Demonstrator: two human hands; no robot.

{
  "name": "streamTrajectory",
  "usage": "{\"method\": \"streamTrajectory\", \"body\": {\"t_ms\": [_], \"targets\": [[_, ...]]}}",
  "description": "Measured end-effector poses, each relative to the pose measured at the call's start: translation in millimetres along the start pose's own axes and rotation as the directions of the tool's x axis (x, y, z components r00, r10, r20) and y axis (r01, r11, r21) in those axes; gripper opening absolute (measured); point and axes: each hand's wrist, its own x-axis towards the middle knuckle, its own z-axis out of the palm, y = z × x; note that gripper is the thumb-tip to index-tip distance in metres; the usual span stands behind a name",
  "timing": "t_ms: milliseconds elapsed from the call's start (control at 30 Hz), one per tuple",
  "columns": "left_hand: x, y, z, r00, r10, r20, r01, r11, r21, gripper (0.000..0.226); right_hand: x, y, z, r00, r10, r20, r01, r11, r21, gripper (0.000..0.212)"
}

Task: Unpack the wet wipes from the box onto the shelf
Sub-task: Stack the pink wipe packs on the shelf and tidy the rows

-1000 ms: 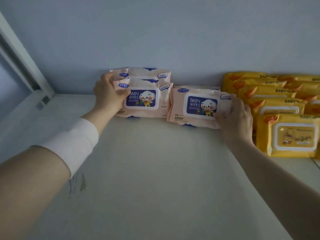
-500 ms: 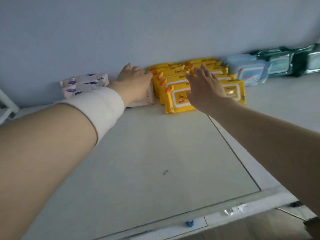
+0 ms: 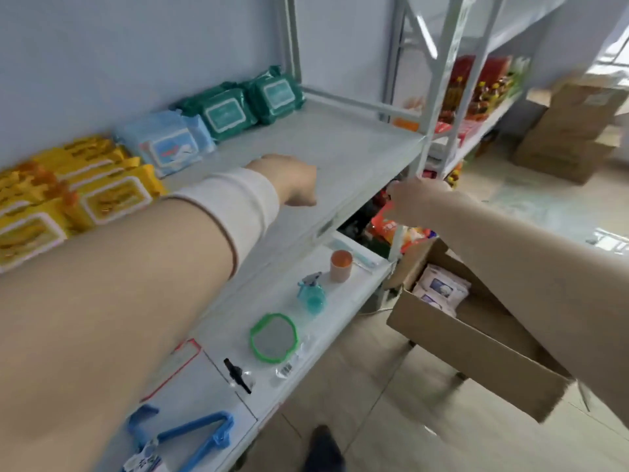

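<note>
The wipes [image 3: 439,291] are lying in the open box [image 3: 476,338] at the lower right of the frame, below and to the right of both hands. The right hand [image 3: 417,202] is hovering nearer, fingers curled, though I cannot tell if it is gripping anything. The left hand [image 3: 292,180] is hanging loose and empty over the shelf [image 3: 340,144] — farther off

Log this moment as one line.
left hand: empty, over shelf | right hand: empty, by shelf post | box: wipes packs inside
</note>
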Motion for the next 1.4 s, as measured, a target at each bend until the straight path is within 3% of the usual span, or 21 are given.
{"method": "streamTrajectory", "body": {"t_ms": [167, 333, 500, 700, 933, 1100, 1200, 1300, 1400], "targets": [[106, 112, -3, 0.964, 0.221, 0.146, -0.225, 0.974, 0.012, 0.049, 44, 115, 48, 0.964, 0.089, 0.252, -0.08, 0.996, -0.048, 0.041], [207, 209, 11, 0.907, 0.381, 0.18, -0.378, 0.924, -0.05, 0.046, 95, 214, 108, 0.908, 0.215, 0.359, -0.229, 0.973, -0.004, 0.047], [277, 291, 53, 0.813, 0.465, 0.351, -0.488, 0.873, -0.027, 0.046, 107, 275, 189, 0.83, 0.243, 0.502, -0.334, 0.937, 0.1, 0.033], [348, 381, 117, 0.741, 0.495, 0.455, -0.516, 0.852, -0.086, 0.042, 131, 318, 302, 0.743, 0.229, 0.629, -0.485, 0.832, 0.269, 0.042], [412, 445, 227, 0.756, 0.349, 0.554, -0.172, 0.923, -0.345, 0.055, 168, 314, 427, 0.618, 0.126, 0.776, -0.675, 0.59, 0.443, 0.054], [492, 482, 332, 0.764, 0.159, 0.625, 0.175, 0.882, -0.437, 0.075, 220, 311, 539, 0.513, 0.084, 0.854, -0.838, 0.263, 0.477, 0.075], [534, 505, 382, 0.81, 0.184, 0.557, 0.077, 0.908, -0.412, 0.081, 247, 311, 591, 0.437, 0.042, 0.899, -0.897, 0.1, 0.431, 0.076], [561, 519, 405, 0.842, 0.264, 0.471, -0.13, 0.946, -0.298, 0.079, 262, 302, 625, 0.457, -0.007, 0.89, -0.887, -0.08, 0.455, 0.058], [574, 519, 413, 0.843, 0.336, 0.42, -0.253, 0.937, -0.243, 0.077, 265, 288, 640, 0.464, 0.009, 0.886, -0.839, -0.318, 0.442, 0.062]]}}
